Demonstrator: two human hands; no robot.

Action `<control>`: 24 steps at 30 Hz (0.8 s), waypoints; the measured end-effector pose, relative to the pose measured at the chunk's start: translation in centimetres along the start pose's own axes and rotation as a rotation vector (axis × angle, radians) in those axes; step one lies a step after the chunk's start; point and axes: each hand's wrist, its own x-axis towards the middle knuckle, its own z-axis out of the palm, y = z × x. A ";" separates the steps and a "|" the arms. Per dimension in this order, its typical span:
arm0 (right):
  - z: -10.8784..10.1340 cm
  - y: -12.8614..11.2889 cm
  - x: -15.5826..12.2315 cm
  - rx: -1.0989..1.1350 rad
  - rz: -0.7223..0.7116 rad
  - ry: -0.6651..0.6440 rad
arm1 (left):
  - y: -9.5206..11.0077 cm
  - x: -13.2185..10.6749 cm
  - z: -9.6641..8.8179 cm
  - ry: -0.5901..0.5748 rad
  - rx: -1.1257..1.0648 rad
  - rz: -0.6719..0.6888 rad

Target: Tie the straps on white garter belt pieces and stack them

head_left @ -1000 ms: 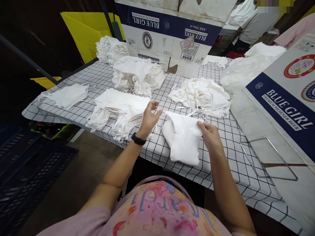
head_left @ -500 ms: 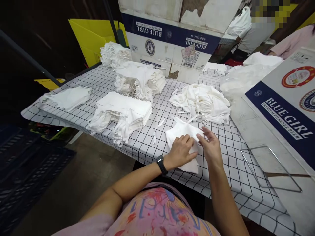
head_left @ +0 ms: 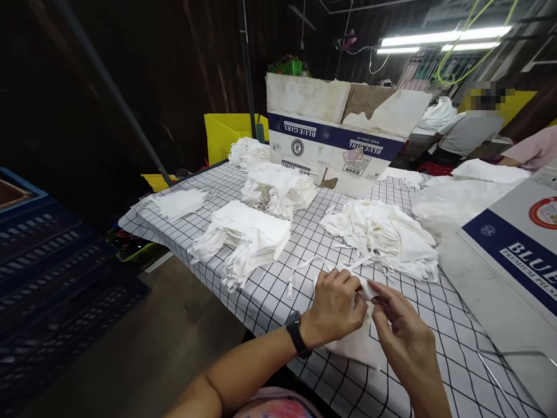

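A small white cloth piece (head_left: 354,345) lies at the near edge of the checked table (head_left: 278,287), its white strap (head_left: 300,270) trailing to the left. My left hand (head_left: 333,307), with a black watch on the wrist, is closed on the cloth's upper edge. My right hand (head_left: 402,337) pinches the same edge from the right, fingers curled. Both hands meet over the cloth and cover most of it. A loose heap of white cloth pieces (head_left: 383,235) sits just beyond my hands.
A neat stack of white pieces (head_left: 246,238) lies to the left, with more stacks (head_left: 278,191) behind and a flat piece (head_left: 176,203) at the far left corner. A Blue Girl carton (head_left: 335,145) stands at the back, another carton (head_left: 517,244) at right. People sit beyond. Blue crates (head_left: 52,273) are left.
My view has tilted upward, showing the room behind. Both hands have drawn together and gathered the top edge of the cloth, which was lying flat a second ago.
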 end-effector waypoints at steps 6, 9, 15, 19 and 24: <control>-1.4 -0.5 1.7 -0.266 -0.296 -0.031 | 0.2 1.5 -3.5 -0.057 -0.487 -0.086; -2.1 -1.5 2.7 -0.304 -0.404 -0.028 | 0.8 2.3 -5.5 -0.146 -0.697 -0.189; -3.2 -4.1 4.3 -0.486 -0.487 0.067 | 2.1 3.2 -8.0 -0.278 -0.983 -0.246; -4.6 -4.7 5.4 -0.566 -0.502 0.118 | 2.1 3.2 -8.6 -0.090 -0.616 -0.026; -6.0 -5.5 5.8 -0.594 -0.496 0.145 | 0.4 2.9 -7.8 0.053 -0.244 0.021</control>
